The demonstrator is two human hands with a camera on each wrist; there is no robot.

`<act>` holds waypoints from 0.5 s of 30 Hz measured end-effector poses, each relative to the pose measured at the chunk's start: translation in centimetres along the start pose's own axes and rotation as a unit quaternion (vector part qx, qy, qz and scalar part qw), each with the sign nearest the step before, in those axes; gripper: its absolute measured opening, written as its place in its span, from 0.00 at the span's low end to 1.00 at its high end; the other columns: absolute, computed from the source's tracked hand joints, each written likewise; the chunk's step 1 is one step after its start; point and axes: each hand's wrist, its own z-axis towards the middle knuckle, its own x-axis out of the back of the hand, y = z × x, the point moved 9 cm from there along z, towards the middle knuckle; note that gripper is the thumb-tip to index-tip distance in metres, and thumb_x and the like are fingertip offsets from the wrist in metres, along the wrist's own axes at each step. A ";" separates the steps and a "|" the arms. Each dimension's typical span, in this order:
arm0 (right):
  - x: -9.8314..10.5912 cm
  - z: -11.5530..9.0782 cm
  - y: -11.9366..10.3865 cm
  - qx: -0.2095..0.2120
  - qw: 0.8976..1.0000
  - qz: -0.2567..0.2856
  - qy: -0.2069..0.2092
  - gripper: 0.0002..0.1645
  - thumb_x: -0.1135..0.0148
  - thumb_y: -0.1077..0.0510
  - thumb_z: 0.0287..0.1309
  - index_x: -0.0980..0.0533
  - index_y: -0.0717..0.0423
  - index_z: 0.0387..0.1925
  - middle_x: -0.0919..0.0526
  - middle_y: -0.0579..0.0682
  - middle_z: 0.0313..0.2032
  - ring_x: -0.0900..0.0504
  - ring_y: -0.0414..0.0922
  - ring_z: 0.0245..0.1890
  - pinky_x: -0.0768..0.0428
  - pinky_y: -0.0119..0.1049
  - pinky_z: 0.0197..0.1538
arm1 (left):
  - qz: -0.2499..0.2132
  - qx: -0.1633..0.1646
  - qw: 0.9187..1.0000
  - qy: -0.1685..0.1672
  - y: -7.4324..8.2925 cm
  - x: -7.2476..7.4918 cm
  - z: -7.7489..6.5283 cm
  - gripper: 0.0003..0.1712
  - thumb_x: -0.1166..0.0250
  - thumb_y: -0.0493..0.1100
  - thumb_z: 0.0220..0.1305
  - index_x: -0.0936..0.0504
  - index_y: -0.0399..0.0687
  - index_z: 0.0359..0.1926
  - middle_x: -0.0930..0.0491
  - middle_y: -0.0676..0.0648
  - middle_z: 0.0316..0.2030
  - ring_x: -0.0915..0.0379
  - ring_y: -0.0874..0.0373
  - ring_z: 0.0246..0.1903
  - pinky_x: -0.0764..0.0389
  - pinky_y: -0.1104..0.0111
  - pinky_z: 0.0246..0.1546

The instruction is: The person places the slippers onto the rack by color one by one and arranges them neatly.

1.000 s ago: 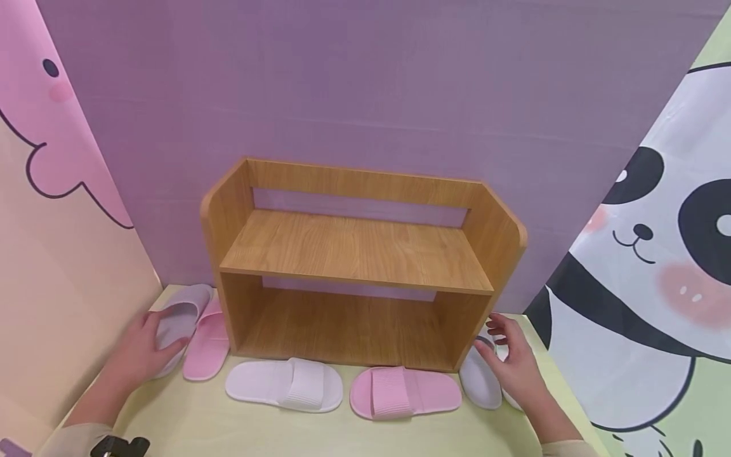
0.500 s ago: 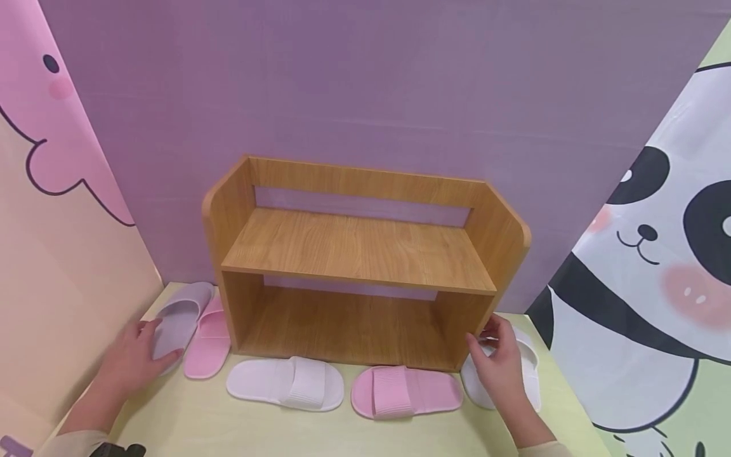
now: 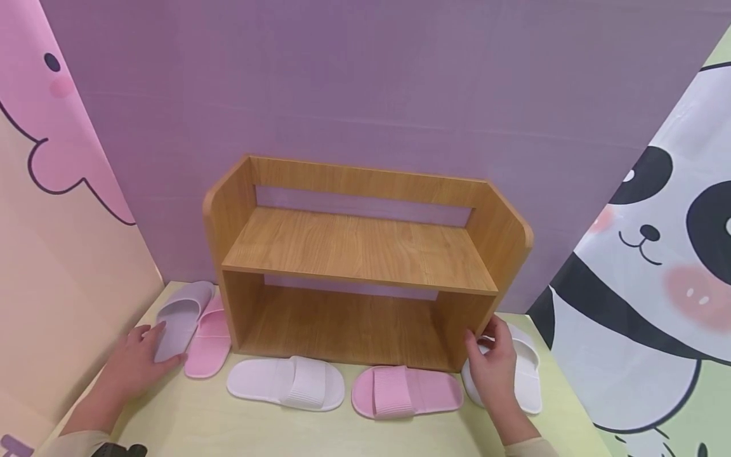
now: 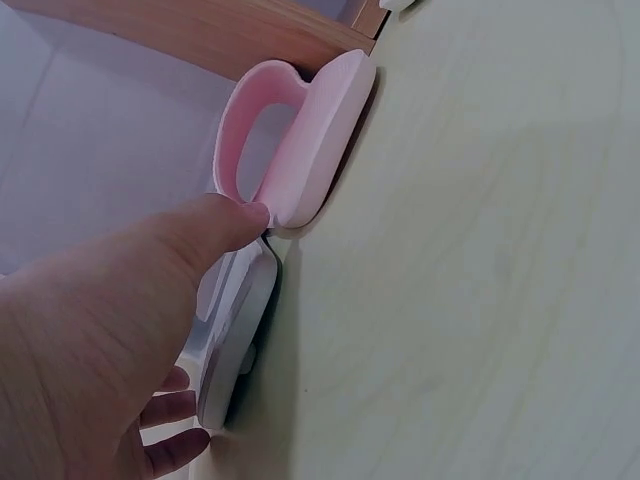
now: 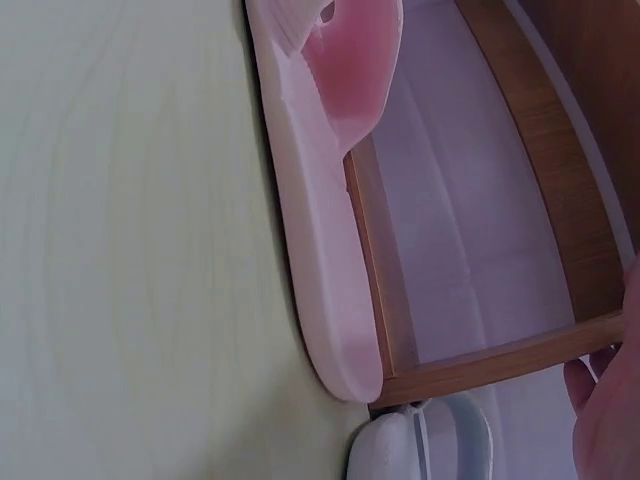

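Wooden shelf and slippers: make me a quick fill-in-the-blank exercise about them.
The wall behind the wooden shelf is ___.
Along the shelf's front, a white slipper lies left of a ___ slipper.
The person's ___ hand is at the shelf's edge; the other hand is farther left.

Missing words: purple; pink; right.

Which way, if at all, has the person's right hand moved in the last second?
Yes, leftward: in the head view, the right hand has come closer to the wooden shelf, its thumb now overlapping the right side panel.
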 end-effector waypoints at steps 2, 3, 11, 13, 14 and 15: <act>0.0 -0.1 -0.1 -0.001 1.000 -0.003 0.005 0.27 0.30 0.70 0.69 0.22 0.62 0.67 0.14 0.57 0.48 0.20 0.35 0.45 0.22 0.20 0.47 | 0.003 0.001 1.000 -0.002 0.0 -0.1 0.0 0.52 0.26 0.60 0.68 0.31 0.22 0.73 0.30 0.15 0.63 0.32 0.17 0.61 0.24 0.26 0.53; 0.0 -0.1 -0.1 -0.001 1.000 -0.005 0.008 0.26 0.30 0.70 0.69 0.23 0.63 0.66 0.14 0.57 0.48 0.20 0.35 0.45 0.22 0.19 0.47 | 0.005 0.001 1.000 -0.004 0.1 -0.1 0.0 0.52 0.26 0.61 0.68 0.31 0.22 0.74 0.30 0.15 0.63 0.32 0.16 0.61 0.24 0.26 0.53; 0.0 -0.3 -0.4 0.011 1.000 -0.008 0.023 0.23 0.33 0.70 0.71 0.23 0.67 0.65 0.15 0.58 0.48 0.20 0.35 0.45 0.23 0.18 0.47 | 0.002 0.019 1.000 -0.019 -0.3 -0.6 0.0 0.53 0.28 0.63 0.71 0.34 0.23 0.75 0.31 0.15 0.62 0.32 0.17 0.61 0.25 0.24 0.53; 0.0 -0.3 -0.3 0.014 1.000 -0.008 0.025 0.22 0.33 0.71 0.71 0.23 0.68 0.64 0.16 0.58 0.48 0.20 0.35 0.46 0.23 0.19 0.47 | 0.001 0.021 1.000 -0.020 -0.4 -0.6 -0.1 0.52 0.29 0.62 0.72 0.34 0.22 0.75 0.31 0.15 0.62 0.32 0.18 0.61 0.26 0.25 0.54; 0.0 -0.3 -0.3 0.017 1.000 -0.009 0.025 0.22 0.33 0.71 0.71 0.23 0.68 0.63 0.16 0.58 0.48 0.20 0.34 0.45 0.23 0.19 0.47 | 0.000 0.022 1.000 -0.020 -0.4 -0.6 -0.1 0.52 0.29 0.62 0.73 0.33 0.21 0.74 0.31 0.15 0.62 0.32 0.18 0.61 0.26 0.25 0.54; -0.1 -0.3 -0.3 0.019 0.999 -0.009 0.026 0.21 0.33 0.71 0.71 0.23 0.68 0.63 0.16 0.59 0.47 0.21 0.34 0.45 0.23 0.19 0.47 | 0.001 0.021 1.000 -0.020 -0.4 -0.6 -0.1 0.52 0.30 0.62 0.73 0.33 0.20 0.74 0.30 0.15 0.61 0.32 0.18 0.60 0.26 0.25 0.55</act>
